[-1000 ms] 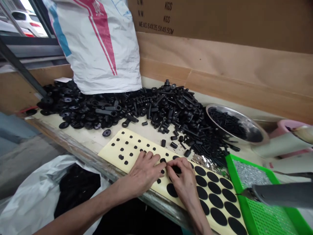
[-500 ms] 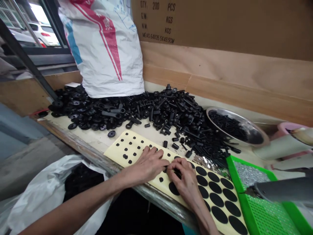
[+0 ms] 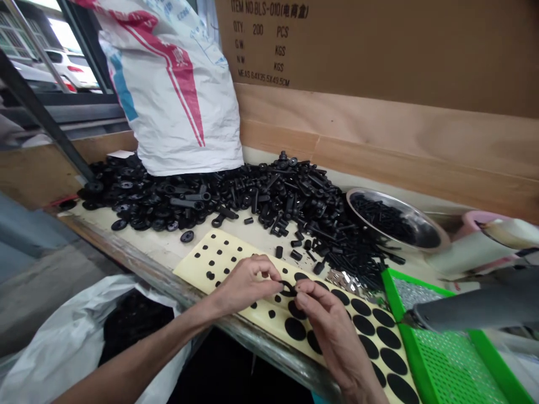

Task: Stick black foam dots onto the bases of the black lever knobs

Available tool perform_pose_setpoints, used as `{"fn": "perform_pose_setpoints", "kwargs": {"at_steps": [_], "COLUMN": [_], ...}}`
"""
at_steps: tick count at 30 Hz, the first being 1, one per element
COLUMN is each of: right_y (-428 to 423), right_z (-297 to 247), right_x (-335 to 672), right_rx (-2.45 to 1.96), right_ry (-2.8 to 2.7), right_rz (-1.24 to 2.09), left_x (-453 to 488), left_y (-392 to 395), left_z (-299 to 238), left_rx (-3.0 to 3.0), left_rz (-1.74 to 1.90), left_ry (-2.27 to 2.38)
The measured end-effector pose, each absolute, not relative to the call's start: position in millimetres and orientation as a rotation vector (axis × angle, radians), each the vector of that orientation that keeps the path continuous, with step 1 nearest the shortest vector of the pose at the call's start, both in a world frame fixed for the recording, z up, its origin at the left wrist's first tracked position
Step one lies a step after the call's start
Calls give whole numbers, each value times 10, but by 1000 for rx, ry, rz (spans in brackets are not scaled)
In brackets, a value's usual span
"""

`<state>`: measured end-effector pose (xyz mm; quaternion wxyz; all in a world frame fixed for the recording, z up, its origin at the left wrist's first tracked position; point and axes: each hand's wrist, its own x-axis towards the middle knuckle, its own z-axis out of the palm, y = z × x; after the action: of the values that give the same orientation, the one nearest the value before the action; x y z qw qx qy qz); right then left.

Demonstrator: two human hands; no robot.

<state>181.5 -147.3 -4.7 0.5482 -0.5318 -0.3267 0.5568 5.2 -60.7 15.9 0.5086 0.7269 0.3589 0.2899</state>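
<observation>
1. Your left hand [image 3: 248, 283] and right hand [image 3: 330, 321] pinch a black ring [image 3: 288, 294] — over the yellow sheet [image 3: 193, 269].
2. Black parts [image 3: 295, 196] pile up behind.
3. A gray tool [image 3: 467, 304] hides some of the green tray [image 3: 391, 289] — right side.

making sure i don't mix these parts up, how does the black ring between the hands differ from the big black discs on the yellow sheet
The black ring has an opening in its middle, while the big black discs look solid. The ring is held between the left hand and right hand; the discs lie flat on the yellow sheet. Both are black and rounded.
</observation>
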Motion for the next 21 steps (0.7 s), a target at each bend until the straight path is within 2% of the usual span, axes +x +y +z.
{"fn": "perform_pose_setpoints", "kwargs": {"at_steps": [7,16,21], "right_y": [-1462,-1429,-1337], "right_z": [-214,-294,-565], "right_x": [1603,1868,1938], "right_rx": [-1348,-1480,-1397], "right_ry": [-729,-1044,-969], "right_rz": [927,665,554], "left_x": [160,249,345], "left_y": [-715,-683,-541], "left_z": [185,150,137], "left_rx": [1216,1200,1214], "left_rz": [715,644,580], "left_ry": [982,961,862]}}
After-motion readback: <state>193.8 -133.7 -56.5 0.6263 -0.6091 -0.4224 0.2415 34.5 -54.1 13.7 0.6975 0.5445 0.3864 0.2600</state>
